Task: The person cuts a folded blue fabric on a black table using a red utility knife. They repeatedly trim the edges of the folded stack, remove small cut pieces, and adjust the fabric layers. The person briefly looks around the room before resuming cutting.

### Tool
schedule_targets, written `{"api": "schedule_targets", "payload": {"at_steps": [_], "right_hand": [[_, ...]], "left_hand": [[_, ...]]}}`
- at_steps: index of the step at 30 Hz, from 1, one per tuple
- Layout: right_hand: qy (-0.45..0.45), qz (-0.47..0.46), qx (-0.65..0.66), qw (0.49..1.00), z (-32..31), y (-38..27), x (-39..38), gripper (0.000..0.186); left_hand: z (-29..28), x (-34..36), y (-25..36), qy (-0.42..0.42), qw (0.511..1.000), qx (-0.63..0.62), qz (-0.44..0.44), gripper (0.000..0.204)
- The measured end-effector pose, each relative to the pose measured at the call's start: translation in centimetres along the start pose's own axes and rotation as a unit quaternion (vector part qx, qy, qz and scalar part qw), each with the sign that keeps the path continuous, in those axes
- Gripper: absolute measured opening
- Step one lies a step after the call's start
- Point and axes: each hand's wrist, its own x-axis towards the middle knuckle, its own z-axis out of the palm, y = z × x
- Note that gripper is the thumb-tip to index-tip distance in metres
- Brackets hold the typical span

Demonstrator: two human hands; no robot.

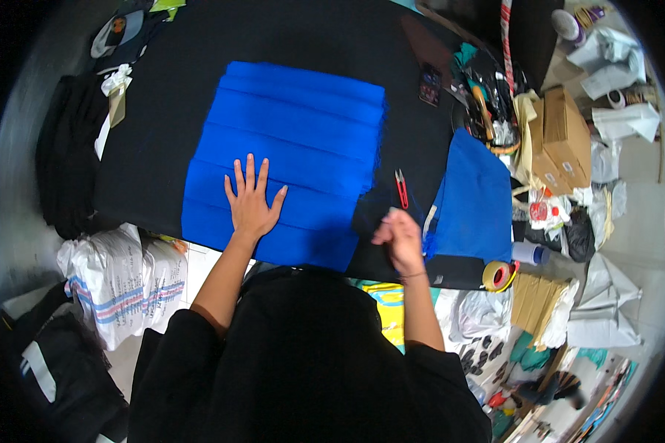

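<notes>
A bright blue cloth (295,125) with several crosswise folds or seams and a frayed right edge lies on the black-covered table (148,148). My left hand (253,207) rests flat on it, fingers spread. To the right of the cloth, my right hand (403,240) is over the table, its fingers drawn together and slightly blurred. A small pale bit shows at its fingertips; I cannot make out what it is. Just beyond that hand lie red thread snips (402,190). A second blue cloth piece (473,203) is spread further right, near my right hand.
A phone (430,83) and a basket of tools (488,118) are at the far right. A tape roll (499,276) sits on the near right corner. Cardboard boxes (565,140) stand beyond the right edge. Dark folded cloth (70,155) and white sacks (118,284) are on the left.
</notes>
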Motion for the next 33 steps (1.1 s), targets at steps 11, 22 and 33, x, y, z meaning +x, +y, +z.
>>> {"api": "schedule_targets", "payload": {"at_steps": [11,22,33], "right_hand": [[-0.144,-0.181,-0.710,0.665,-3.0,-9.5,-1.6,0.023],[0.117,-0.074,-0.385,0.913,-15.4,-6.8,2.4,0.019],[-0.209,-0.009,-0.114,0.971,1.5,-3.5,1.9,0.011]], "left_hand": [[-0.2,0.0,0.3,0.004,1.000,-0.017,-0.015,0.077],[-0.2,0.2,0.5,-0.003,1.000,-0.016,-0.010,0.073],[0.2,0.3,0.1,0.003,1.000,-0.002,-0.014,0.071]]}}
